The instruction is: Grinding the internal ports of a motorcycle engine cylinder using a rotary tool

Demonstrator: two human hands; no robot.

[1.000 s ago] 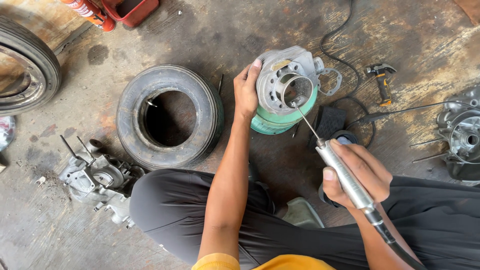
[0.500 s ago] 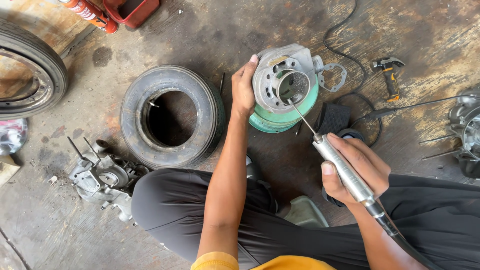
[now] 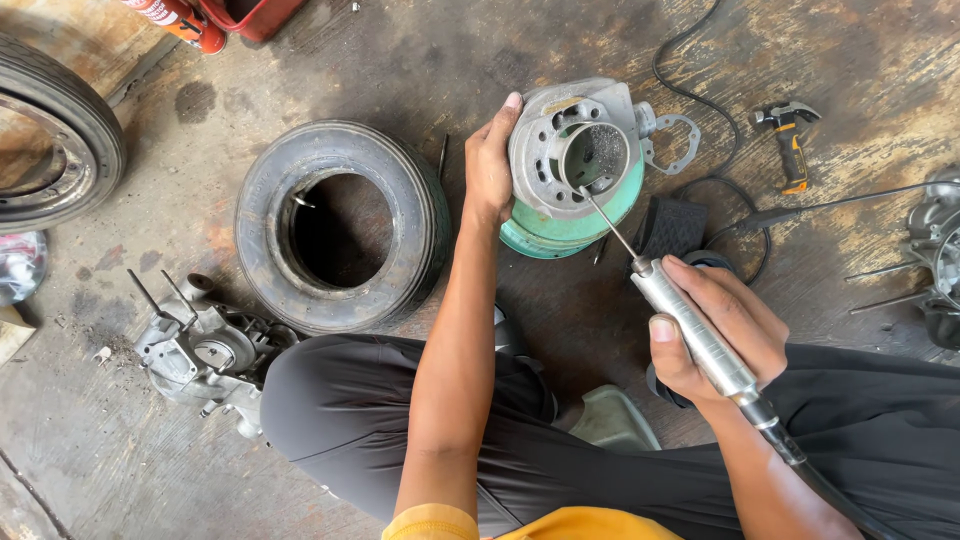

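Observation:
A grey metal engine cylinder (image 3: 545, 150) rests tilted on a green round base (image 3: 620, 205) on the floor. My left hand (image 3: 490, 165) grips the cylinder's left side. My right hand (image 3: 715, 325) holds a silver pen-shaped rotary grinder handpiece (image 3: 690, 325) with a flexible shaft running off to the lower right. Its thin bit (image 3: 605, 215) reaches into the lower rim of the cylinder's bore.
A small black tyre (image 3: 340, 225) lies flat to the left. A larger tyre (image 3: 60, 130) is at the far left. An engine casing (image 3: 200, 350) sits by my knee. A hammer (image 3: 790, 140), black cable (image 3: 720, 170) and metal parts (image 3: 935, 250) lie right.
The view has drifted slightly. The grinder bit has stayed in the cylinder bore, and both hands keep their hold.

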